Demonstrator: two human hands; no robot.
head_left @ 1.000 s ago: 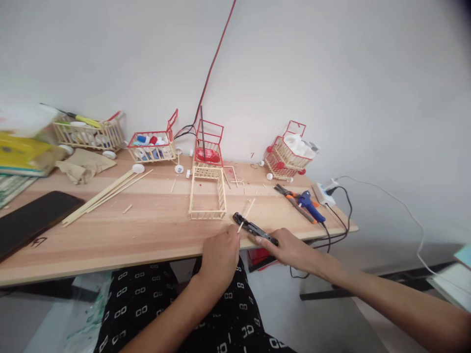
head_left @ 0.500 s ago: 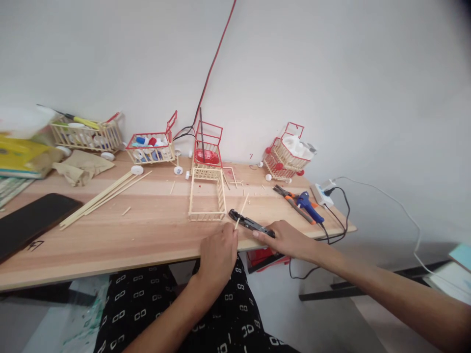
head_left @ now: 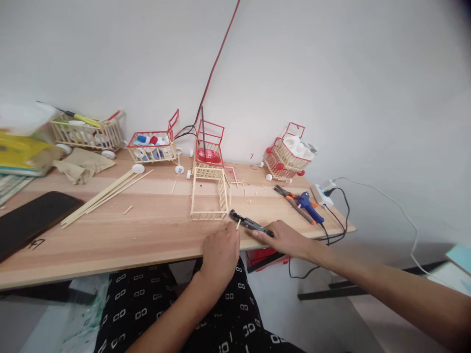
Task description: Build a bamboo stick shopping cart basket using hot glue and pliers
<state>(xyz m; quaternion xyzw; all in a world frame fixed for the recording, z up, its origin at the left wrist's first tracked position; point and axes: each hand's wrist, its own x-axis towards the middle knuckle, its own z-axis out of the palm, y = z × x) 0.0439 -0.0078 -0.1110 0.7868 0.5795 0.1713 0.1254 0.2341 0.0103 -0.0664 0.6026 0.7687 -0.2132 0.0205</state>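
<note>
My left hand (head_left: 221, 252) rests at the wooden table's (head_left: 154, 235) front edge and pinches a short wooden stick (head_left: 238, 224), of which only a stub shows above the fingers. My right hand (head_left: 287, 239) grips the handles of a black cutter (head_left: 250, 223), whose jaws lie right at the stub's tip. Just beyond both hands stands an unpainted stick-built basket frame (head_left: 208, 198), open at the top.
Long bamboo sticks (head_left: 106, 193) and a black phone (head_left: 33, 218) lie to the left. Several small red-trimmed stick carts (head_left: 152, 144) line the wall. A blue glue gun (head_left: 311, 206), orange-handled pliers (head_left: 292, 196) and a power strip (head_left: 324, 192) lie at the right.
The stick in my left hand reached well past the cutter before; now only a short stub shows. Both hands and the cutter have hardly shifted.
</note>
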